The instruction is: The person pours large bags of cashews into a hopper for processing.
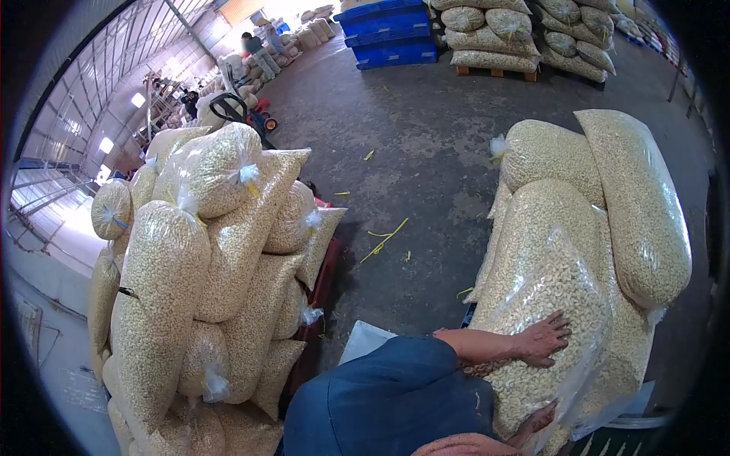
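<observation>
My left hand [544,338] lies with its fingers spread on a clear plastic bag [551,292] full of pale, curved nuts that look like cashews. Lower down, my right hand [534,425] is at the loose plastic edge of the same bag, its fingers bent against the film and partly hidden. This bag rests on a pile of other filled bags at the right, one of them a long bag [642,205] leaning along the outer side. My blue sleeve and torso [380,399] fill the bottom middle.
Another stack of filled bags [163,304], several tied with string, stands at left. Yellow strips [386,238] lie on the concrete floor [411,152]. Behind are blue pallets [391,34], more stacked sacks [490,38], a pallet jack [228,106] and a person [262,57].
</observation>
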Tool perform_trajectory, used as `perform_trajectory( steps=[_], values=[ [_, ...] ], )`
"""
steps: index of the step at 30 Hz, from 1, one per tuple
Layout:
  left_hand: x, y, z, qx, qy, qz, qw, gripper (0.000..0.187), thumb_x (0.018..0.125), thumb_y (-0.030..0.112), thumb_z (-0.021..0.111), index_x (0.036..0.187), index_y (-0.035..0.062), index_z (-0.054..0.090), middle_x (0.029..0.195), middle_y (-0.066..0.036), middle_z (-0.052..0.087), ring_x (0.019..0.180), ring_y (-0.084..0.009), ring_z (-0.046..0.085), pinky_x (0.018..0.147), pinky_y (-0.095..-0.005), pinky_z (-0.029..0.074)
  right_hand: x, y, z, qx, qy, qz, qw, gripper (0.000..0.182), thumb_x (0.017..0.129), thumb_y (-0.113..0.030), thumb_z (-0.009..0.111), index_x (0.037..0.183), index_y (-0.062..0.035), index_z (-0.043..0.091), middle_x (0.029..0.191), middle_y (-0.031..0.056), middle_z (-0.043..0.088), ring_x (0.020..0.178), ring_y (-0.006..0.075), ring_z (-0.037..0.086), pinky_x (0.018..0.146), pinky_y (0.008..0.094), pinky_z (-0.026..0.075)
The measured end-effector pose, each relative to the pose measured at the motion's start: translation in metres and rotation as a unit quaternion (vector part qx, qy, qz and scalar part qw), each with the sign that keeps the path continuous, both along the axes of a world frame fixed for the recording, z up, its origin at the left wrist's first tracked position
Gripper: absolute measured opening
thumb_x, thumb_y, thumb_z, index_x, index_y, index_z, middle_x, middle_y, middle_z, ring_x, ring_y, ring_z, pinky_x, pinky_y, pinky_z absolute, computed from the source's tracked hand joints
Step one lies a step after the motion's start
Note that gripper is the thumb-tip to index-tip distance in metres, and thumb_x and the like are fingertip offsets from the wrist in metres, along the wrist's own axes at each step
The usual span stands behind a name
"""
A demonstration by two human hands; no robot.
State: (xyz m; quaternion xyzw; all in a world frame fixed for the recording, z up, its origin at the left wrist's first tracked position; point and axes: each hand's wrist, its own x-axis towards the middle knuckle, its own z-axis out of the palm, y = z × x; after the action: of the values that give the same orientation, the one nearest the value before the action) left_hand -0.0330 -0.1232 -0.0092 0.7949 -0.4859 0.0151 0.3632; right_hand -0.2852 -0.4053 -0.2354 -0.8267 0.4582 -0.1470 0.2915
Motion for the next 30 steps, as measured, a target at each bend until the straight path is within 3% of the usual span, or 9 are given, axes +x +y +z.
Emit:
perform_trajectory(
  steps=[2,4,8,11,19,22,23,25,30],
  values=[
    [0.000,0.000,-0.001,-0.003,0.000,0.001,1.000,0.063,0.071,0.042,0.075,0.119,0.0007,0.067,0.144,-0.025,0.053,0.147,-0.0449,0.034,0.127,-0.0628,0.008,-0.001,0.002,0.005,-0.027,0.002,0.017,0.999,0.077,0.101,-0.065,0.048,0.115,0.0065,0.072,0.110,0.0294,0.070,0.095,0.0430,0.065,0.089,0.0492,0.049],
    [0.001,0.000,-0.003,-0.002,-0.001,-0.003,1.000,0.064,0.071,0.042,0.075,0.120,0.0010,0.067,0.144,-0.024,0.052,0.147,-0.0447,0.033,0.127,-0.0629,0.007,0.016,0.025,0.059,0.078,0.051,-0.050,0.994,0.076,0.101,-0.064,0.048,0.113,0.0060,0.073,0.109,0.0282,0.070,0.097,0.0411,0.066,0.090,0.0487,0.049],
    [0.001,0.000,-0.003,0.008,-0.001,-0.004,1.000,0.065,0.071,0.043,0.076,0.121,0.0012,0.066,0.144,-0.024,0.052,0.148,-0.0444,0.033,0.127,-0.0629,0.006,0.021,0.045,0.092,0.122,0.091,-0.064,0.986,0.067,0.104,-0.058,0.047,0.123,0.0023,0.070,0.101,0.0254,0.071,0.090,0.0391,0.065,0.085,0.0450,0.050],
    [0.001,-0.001,-0.003,-0.002,-0.003,-0.002,1.000,0.066,0.071,0.042,0.076,0.122,0.0015,0.066,0.144,-0.024,0.052,0.148,-0.0441,0.033,0.127,-0.0627,0.007,0.017,0.068,0.115,-0.018,0.022,0.056,0.998,0.057,0.106,-0.048,0.048,0.135,-0.0011,0.063,0.096,0.0233,0.071,0.085,0.0376,0.063,0.081,0.0400,0.051],
    [0.001,0.003,0.017,0.050,0.022,-0.013,0.998,0.062,0.079,0.040,0.075,0.126,0.0008,0.063,0.149,-0.023,0.048,0.149,-0.0424,0.031,0.128,-0.0611,0.008,0.017,0.026,0.062,0.113,0.090,-0.042,0.989,0.049,0.110,-0.035,0.040,0.142,-0.0028,0.060,0.117,0.0277,0.070,0.105,0.0420,0.065,0.095,0.0414,0.050],
    [0.000,-0.002,0.004,0.010,0.005,0.003,1.000,0.063,0.073,0.040,0.076,0.123,0.0018,0.066,0.144,-0.024,0.053,0.147,-0.0438,0.034,0.127,-0.0615,0.009,0.009,0.033,0.069,-0.045,0.084,0.090,0.991,0.054,0.109,-0.041,0.042,0.134,0.0013,0.065,0.122,0.0303,0.068,0.110,0.0451,0.063,0.100,0.0434,0.047],
    [0.000,-0.003,0.000,0.010,0.005,0.002,1.000,0.063,0.073,0.040,0.076,0.123,0.0018,0.066,0.144,-0.024,0.053,0.147,-0.0438,0.034,0.127,-0.0615,0.009,0.011,0.036,0.075,-0.045,0.084,0.090,0.991,0.054,0.109,-0.041,0.042,0.134,0.0013,0.065,0.122,0.0303,0.068,0.110,0.0451,0.063,0.100,0.0434,0.047],
    [0.001,-0.003,0.002,0.011,0.011,-0.002,1.000,0.063,0.073,0.039,0.076,0.123,0.0014,0.067,0.144,-0.024,0.053,0.147,-0.0437,0.034,0.127,-0.0615,0.010,0.017,0.040,0.085,0.085,0.016,0.004,0.996,0.061,0.107,-0.047,0.047,0.131,0.0069,0.065,0.124,0.0322,0.066,0.114,0.0466,0.061,0.103,0.0436,0.045],
    [0.000,-0.001,0.006,0.011,0.015,-0.004,1.000,0.064,0.074,0.040,0.075,0.124,0.0008,0.066,0.145,-0.024,0.052,0.148,-0.0434,0.033,0.127,-0.0615,0.010,0.020,0.044,0.085,0.123,-0.009,-0.036,0.992,0.068,0.106,-0.051,0.046,0.131,0.0108,0.062,0.127,0.0338,0.064,0.117,0.0458,0.060,0.103,0.0445,0.044]
  ],
)
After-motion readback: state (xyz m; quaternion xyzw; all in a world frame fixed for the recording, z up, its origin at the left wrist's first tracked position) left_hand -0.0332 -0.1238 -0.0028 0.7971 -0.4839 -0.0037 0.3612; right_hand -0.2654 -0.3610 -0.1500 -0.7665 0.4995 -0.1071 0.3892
